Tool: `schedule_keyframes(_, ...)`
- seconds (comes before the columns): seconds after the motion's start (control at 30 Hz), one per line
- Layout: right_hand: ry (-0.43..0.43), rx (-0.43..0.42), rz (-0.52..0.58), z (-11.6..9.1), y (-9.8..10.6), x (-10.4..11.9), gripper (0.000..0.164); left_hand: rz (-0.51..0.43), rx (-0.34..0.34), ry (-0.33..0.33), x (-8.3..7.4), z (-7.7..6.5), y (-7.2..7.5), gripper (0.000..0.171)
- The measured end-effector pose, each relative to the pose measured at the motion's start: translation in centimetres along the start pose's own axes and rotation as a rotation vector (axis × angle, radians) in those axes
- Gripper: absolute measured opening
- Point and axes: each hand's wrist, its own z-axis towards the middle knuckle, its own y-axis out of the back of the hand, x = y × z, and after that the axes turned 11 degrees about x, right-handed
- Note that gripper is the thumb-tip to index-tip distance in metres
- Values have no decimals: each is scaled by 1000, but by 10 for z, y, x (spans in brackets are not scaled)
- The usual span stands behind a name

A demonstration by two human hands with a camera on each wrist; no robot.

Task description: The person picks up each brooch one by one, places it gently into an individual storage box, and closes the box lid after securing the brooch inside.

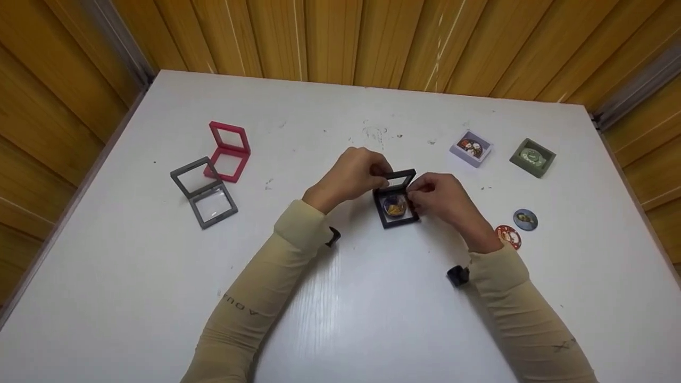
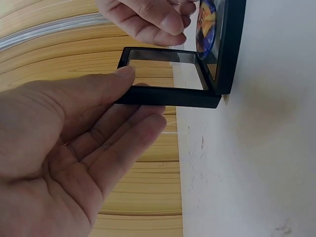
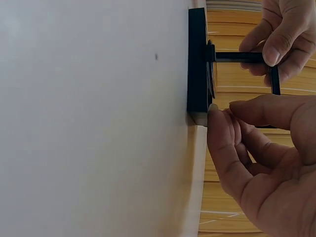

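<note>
A black display frame (image 1: 402, 223) stands unfolded on the table, its base flat and its windowed lid (image 2: 168, 98) raised. On the base's clear window lies a round badge (image 1: 395, 205), blue with yellow-orange. My left hand (image 1: 357, 173) pinches the lid's upper edge between thumb and fingers, as the left wrist view also shows. At the base's right edge is my right hand (image 1: 439, 197), fingers loosely bent. One of its fingertips (image 3: 213, 107) touches or nearly touches that edge, and the thumb stands slightly apart, with nothing visible between them.
To the left stand a grey frame (image 1: 196, 213) and a red frame (image 1: 240, 169), both unfolded. At the right are a lilac box (image 1: 472, 158) and a green box (image 1: 540, 170), each holding a badge. A blue badge (image 1: 525, 219) and a red badge (image 1: 509, 235) lie by my right wrist.
</note>
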Motion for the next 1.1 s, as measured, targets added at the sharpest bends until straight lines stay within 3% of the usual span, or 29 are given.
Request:
schedule_keyframes(0.2,-30,8,-37,2,4,-2,17,3,-1,-5,0,0,2,19)
schedule_keyframes(0.6,-80,82,20,5,5,-8,19,-22,-10,-13,2,1,1,18)
schedule_keyframes(1.1,-110,94,48,2,4,-9,20,-64,-33,-14,4,-3,-1,17)
